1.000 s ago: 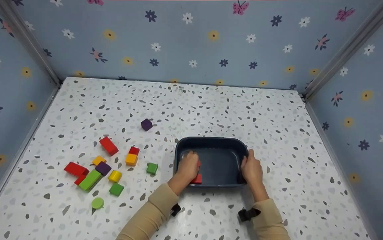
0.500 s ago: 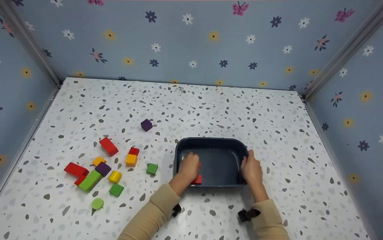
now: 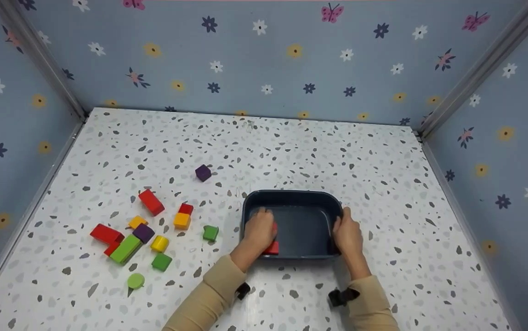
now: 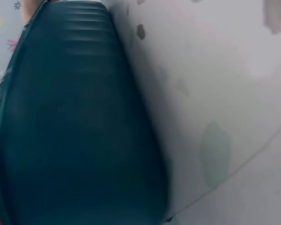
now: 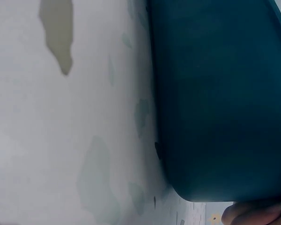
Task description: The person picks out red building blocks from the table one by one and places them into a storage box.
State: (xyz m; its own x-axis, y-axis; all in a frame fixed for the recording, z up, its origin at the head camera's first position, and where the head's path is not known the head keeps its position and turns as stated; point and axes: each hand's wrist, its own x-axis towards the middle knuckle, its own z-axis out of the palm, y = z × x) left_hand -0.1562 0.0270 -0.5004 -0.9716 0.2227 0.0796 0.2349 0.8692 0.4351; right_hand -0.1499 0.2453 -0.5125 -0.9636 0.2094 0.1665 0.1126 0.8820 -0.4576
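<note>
A dark blue rectangular tub (image 3: 307, 256) sits on the speckled table. My left hand (image 3: 259, 231) reaches over its front rim into the left side. The curled fingers are at a red block (image 3: 275, 228), mostly hidden by the hand. Just in front of it, another red block (image 3: 271, 248) lies on the tub floor. On the opposite side my right hand (image 3: 348, 233) grips the tub's right rim, thumb toward the inside. Both wrist views mostly show the tub's outer wall (image 4: 79, 122); in the right wrist view some fingers (image 5: 255, 214) appear at the lower corner.
Left of the tub lie several loose blocks: a purple cube (image 3: 203, 173), a red block (image 3: 151, 202), an orange block (image 3: 182, 221), a green block (image 3: 210, 233), a yellow cylinder (image 3: 159, 243) and a long green block (image 3: 125, 249). Flower-patterned walls (image 3: 264, 55) enclose the table.
</note>
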